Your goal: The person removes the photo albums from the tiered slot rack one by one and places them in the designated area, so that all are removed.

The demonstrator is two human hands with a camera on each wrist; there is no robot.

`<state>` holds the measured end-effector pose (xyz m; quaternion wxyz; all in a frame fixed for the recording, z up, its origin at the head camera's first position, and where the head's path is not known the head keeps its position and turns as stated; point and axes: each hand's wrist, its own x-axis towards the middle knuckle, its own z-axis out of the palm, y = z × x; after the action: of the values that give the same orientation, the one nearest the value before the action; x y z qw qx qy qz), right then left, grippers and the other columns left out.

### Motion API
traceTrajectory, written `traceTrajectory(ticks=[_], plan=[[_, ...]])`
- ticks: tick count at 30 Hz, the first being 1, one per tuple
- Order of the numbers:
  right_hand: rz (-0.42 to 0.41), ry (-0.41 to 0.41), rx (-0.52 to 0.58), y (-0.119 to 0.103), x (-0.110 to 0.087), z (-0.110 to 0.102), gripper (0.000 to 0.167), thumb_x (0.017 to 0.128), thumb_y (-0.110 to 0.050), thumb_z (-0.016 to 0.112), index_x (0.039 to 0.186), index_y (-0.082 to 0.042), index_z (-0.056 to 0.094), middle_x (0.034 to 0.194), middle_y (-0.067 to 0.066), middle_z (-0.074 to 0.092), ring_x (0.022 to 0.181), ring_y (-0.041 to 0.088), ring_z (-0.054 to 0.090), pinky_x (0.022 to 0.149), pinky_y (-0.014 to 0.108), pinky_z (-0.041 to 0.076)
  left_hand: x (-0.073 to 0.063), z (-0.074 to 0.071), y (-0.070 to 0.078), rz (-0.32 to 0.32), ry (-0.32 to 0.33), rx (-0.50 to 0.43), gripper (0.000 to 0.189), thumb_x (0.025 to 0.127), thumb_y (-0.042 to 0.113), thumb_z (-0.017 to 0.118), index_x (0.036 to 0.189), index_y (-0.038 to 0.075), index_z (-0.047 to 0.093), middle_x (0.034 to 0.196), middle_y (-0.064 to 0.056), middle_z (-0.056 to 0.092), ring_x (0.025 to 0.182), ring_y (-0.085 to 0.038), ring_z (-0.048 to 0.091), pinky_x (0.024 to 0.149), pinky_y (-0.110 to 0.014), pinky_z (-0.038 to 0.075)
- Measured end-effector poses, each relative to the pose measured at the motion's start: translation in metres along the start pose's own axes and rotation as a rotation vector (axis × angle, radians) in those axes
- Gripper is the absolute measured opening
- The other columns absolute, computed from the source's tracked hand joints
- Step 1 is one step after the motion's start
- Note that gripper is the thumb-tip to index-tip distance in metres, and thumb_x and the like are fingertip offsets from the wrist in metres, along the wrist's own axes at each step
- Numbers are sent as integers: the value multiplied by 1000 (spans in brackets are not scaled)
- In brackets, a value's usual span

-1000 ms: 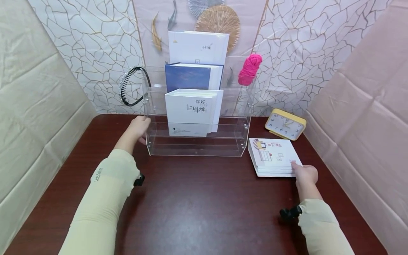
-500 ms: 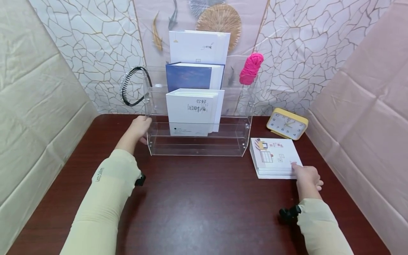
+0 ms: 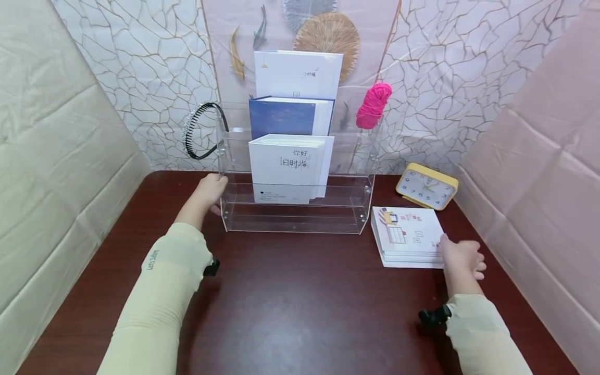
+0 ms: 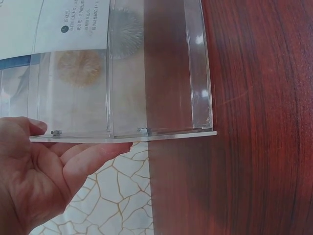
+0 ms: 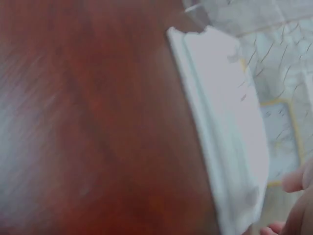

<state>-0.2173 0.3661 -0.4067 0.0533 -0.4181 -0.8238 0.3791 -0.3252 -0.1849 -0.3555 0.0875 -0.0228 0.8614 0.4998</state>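
My left hand (image 3: 209,191) grips the side panel of a clear acrylic book rack (image 3: 294,225). In the left wrist view the thumb lies on the panel's inner side and the fingers lie along its outer side. On the rack's tiers stand a white book (image 3: 283,172) in front, a blue-covered book (image 3: 281,117) behind it and a taller white book (image 3: 290,73) at the back. At the right, a low stack of white books (image 3: 408,232) with a cartoon cover lies flat. Beside its right edge is my right hand (image 3: 461,258), thumb close to the edge, fingers loosely bent and holding nothing.
A black toothed headband (image 3: 188,130) hangs at the rack's upper left corner, and pink yarn (image 3: 373,105) sits at its upper right. A yellow alarm clock (image 3: 426,186) stands behind the book stack. Cloth panels enclose the dark wooden table (image 3: 300,307).
The right hand has come off the book stack, its thumb sliding off the cover to the right. The left hand keeps its hold on the rack. The head view has shifted slightly.
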Motion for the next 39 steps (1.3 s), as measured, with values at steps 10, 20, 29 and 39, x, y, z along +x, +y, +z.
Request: traceTrajectory(ticks=[10,20,29,39], plan=[[-531,160,310,-121,-44,-14,59,89,-49,54,135,-14,39,130,4,48,120,19,45,108,39,16,2,1,-1,-5,-1,3,52,95,26,25,131,-9,39,116,-34,45,71,-38,63,49,-45,59],[-1195,-38,321,-216,-107,15,58,85,-34,67,129,-4,45,123,10,57,113,22,51,91,35,45,2,1,0,7,6,11,51,96,26,26,131,-8,39,111,-32,47,66,-34,62,49,-45,59],[-1358,-197,119,-232,-124,67,70,78,-34,75,133,-2,45,127,14,52,115,26,49,100,39,42,0,4,-2,-11,11,-4,52,97,27,26,137,-5,36,120,-33,45,73,-41,63,48,-45,58],[-1300,-207,128,-239,-127,89,66,69,-31,83,119,-2,53,112,15,47,103,27,45,87,39,43,2,4,-2,7,40,7,50,96,26,28,131,-5,42,112,-32,49,77,-44,63,47,-44,58]])
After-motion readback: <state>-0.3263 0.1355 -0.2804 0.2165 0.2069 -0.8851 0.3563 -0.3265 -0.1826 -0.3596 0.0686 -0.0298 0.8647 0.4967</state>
